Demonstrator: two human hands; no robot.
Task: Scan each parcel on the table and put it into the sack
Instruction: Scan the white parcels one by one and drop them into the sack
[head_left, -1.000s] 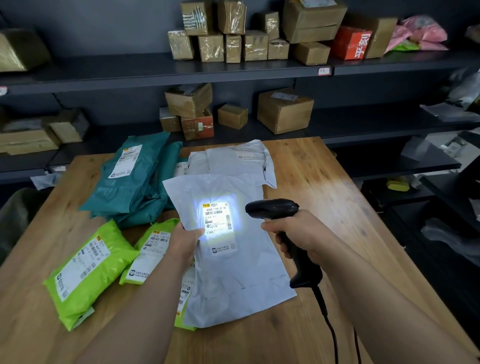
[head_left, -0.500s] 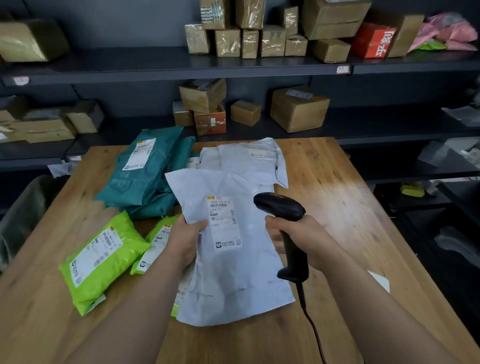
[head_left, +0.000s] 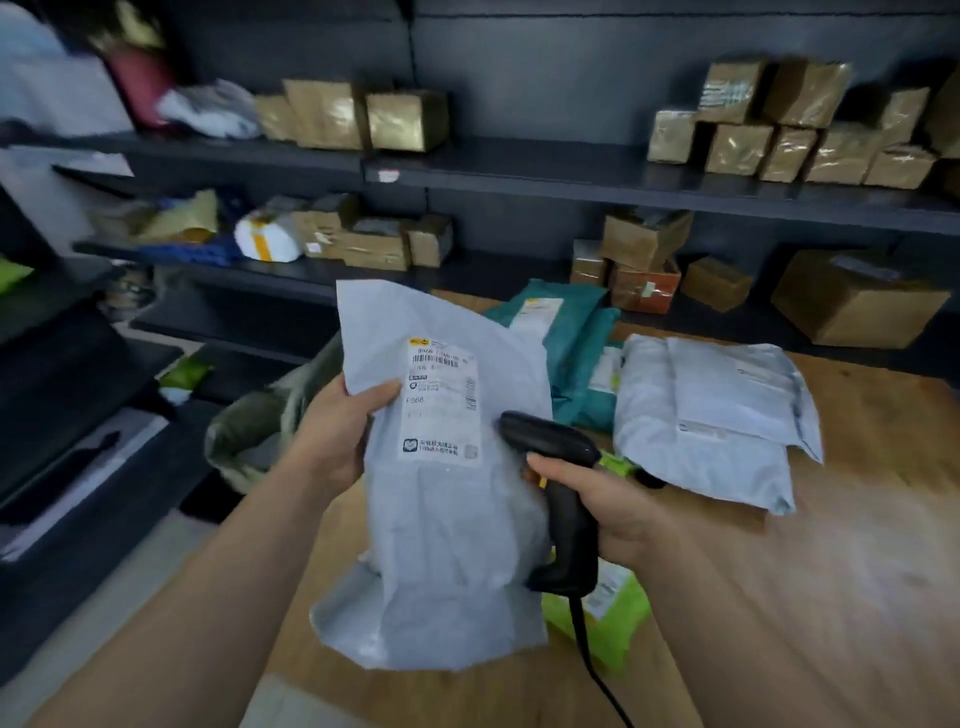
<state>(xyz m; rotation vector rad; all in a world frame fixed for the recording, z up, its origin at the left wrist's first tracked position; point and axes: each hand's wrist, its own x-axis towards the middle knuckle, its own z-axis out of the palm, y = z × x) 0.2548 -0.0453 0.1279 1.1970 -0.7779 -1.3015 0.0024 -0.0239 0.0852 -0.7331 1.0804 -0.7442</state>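
Note:
My left hand (head_left: 340, 434) grips a grey poly-mailer parcel (head_left: 447, 525) by its left edge, lifted off the table with its white label facing me. My right hand (head_left: 597, 506) holds the black barcode scanner (head_left: 558, 499) by its handle, close against the parcel's right side, with no light on. The open grey-green sack (head_left: 249, 436) sits on the floor beyond the table's left edge, just left of my left hand. More grey parcels (head_left: 711, 415), teal parcels (head_left: 566, 338) and a lime-green one (head_left: 608, 618) lie on the wooden table (head_left: 831, 571).
Dark shelving (head_left: 519, 176) with several cardboard boxes runs behind the table. Lower dark shelves (head_left: 78, 415) stand to the left of the sack. The scanner's cable (head_left: 597, 675) hangs down toward me.
The scan light went out. My left hand lifted the grey parcel up and leftward off the table, and my view swung left, bringing the sack into sight.

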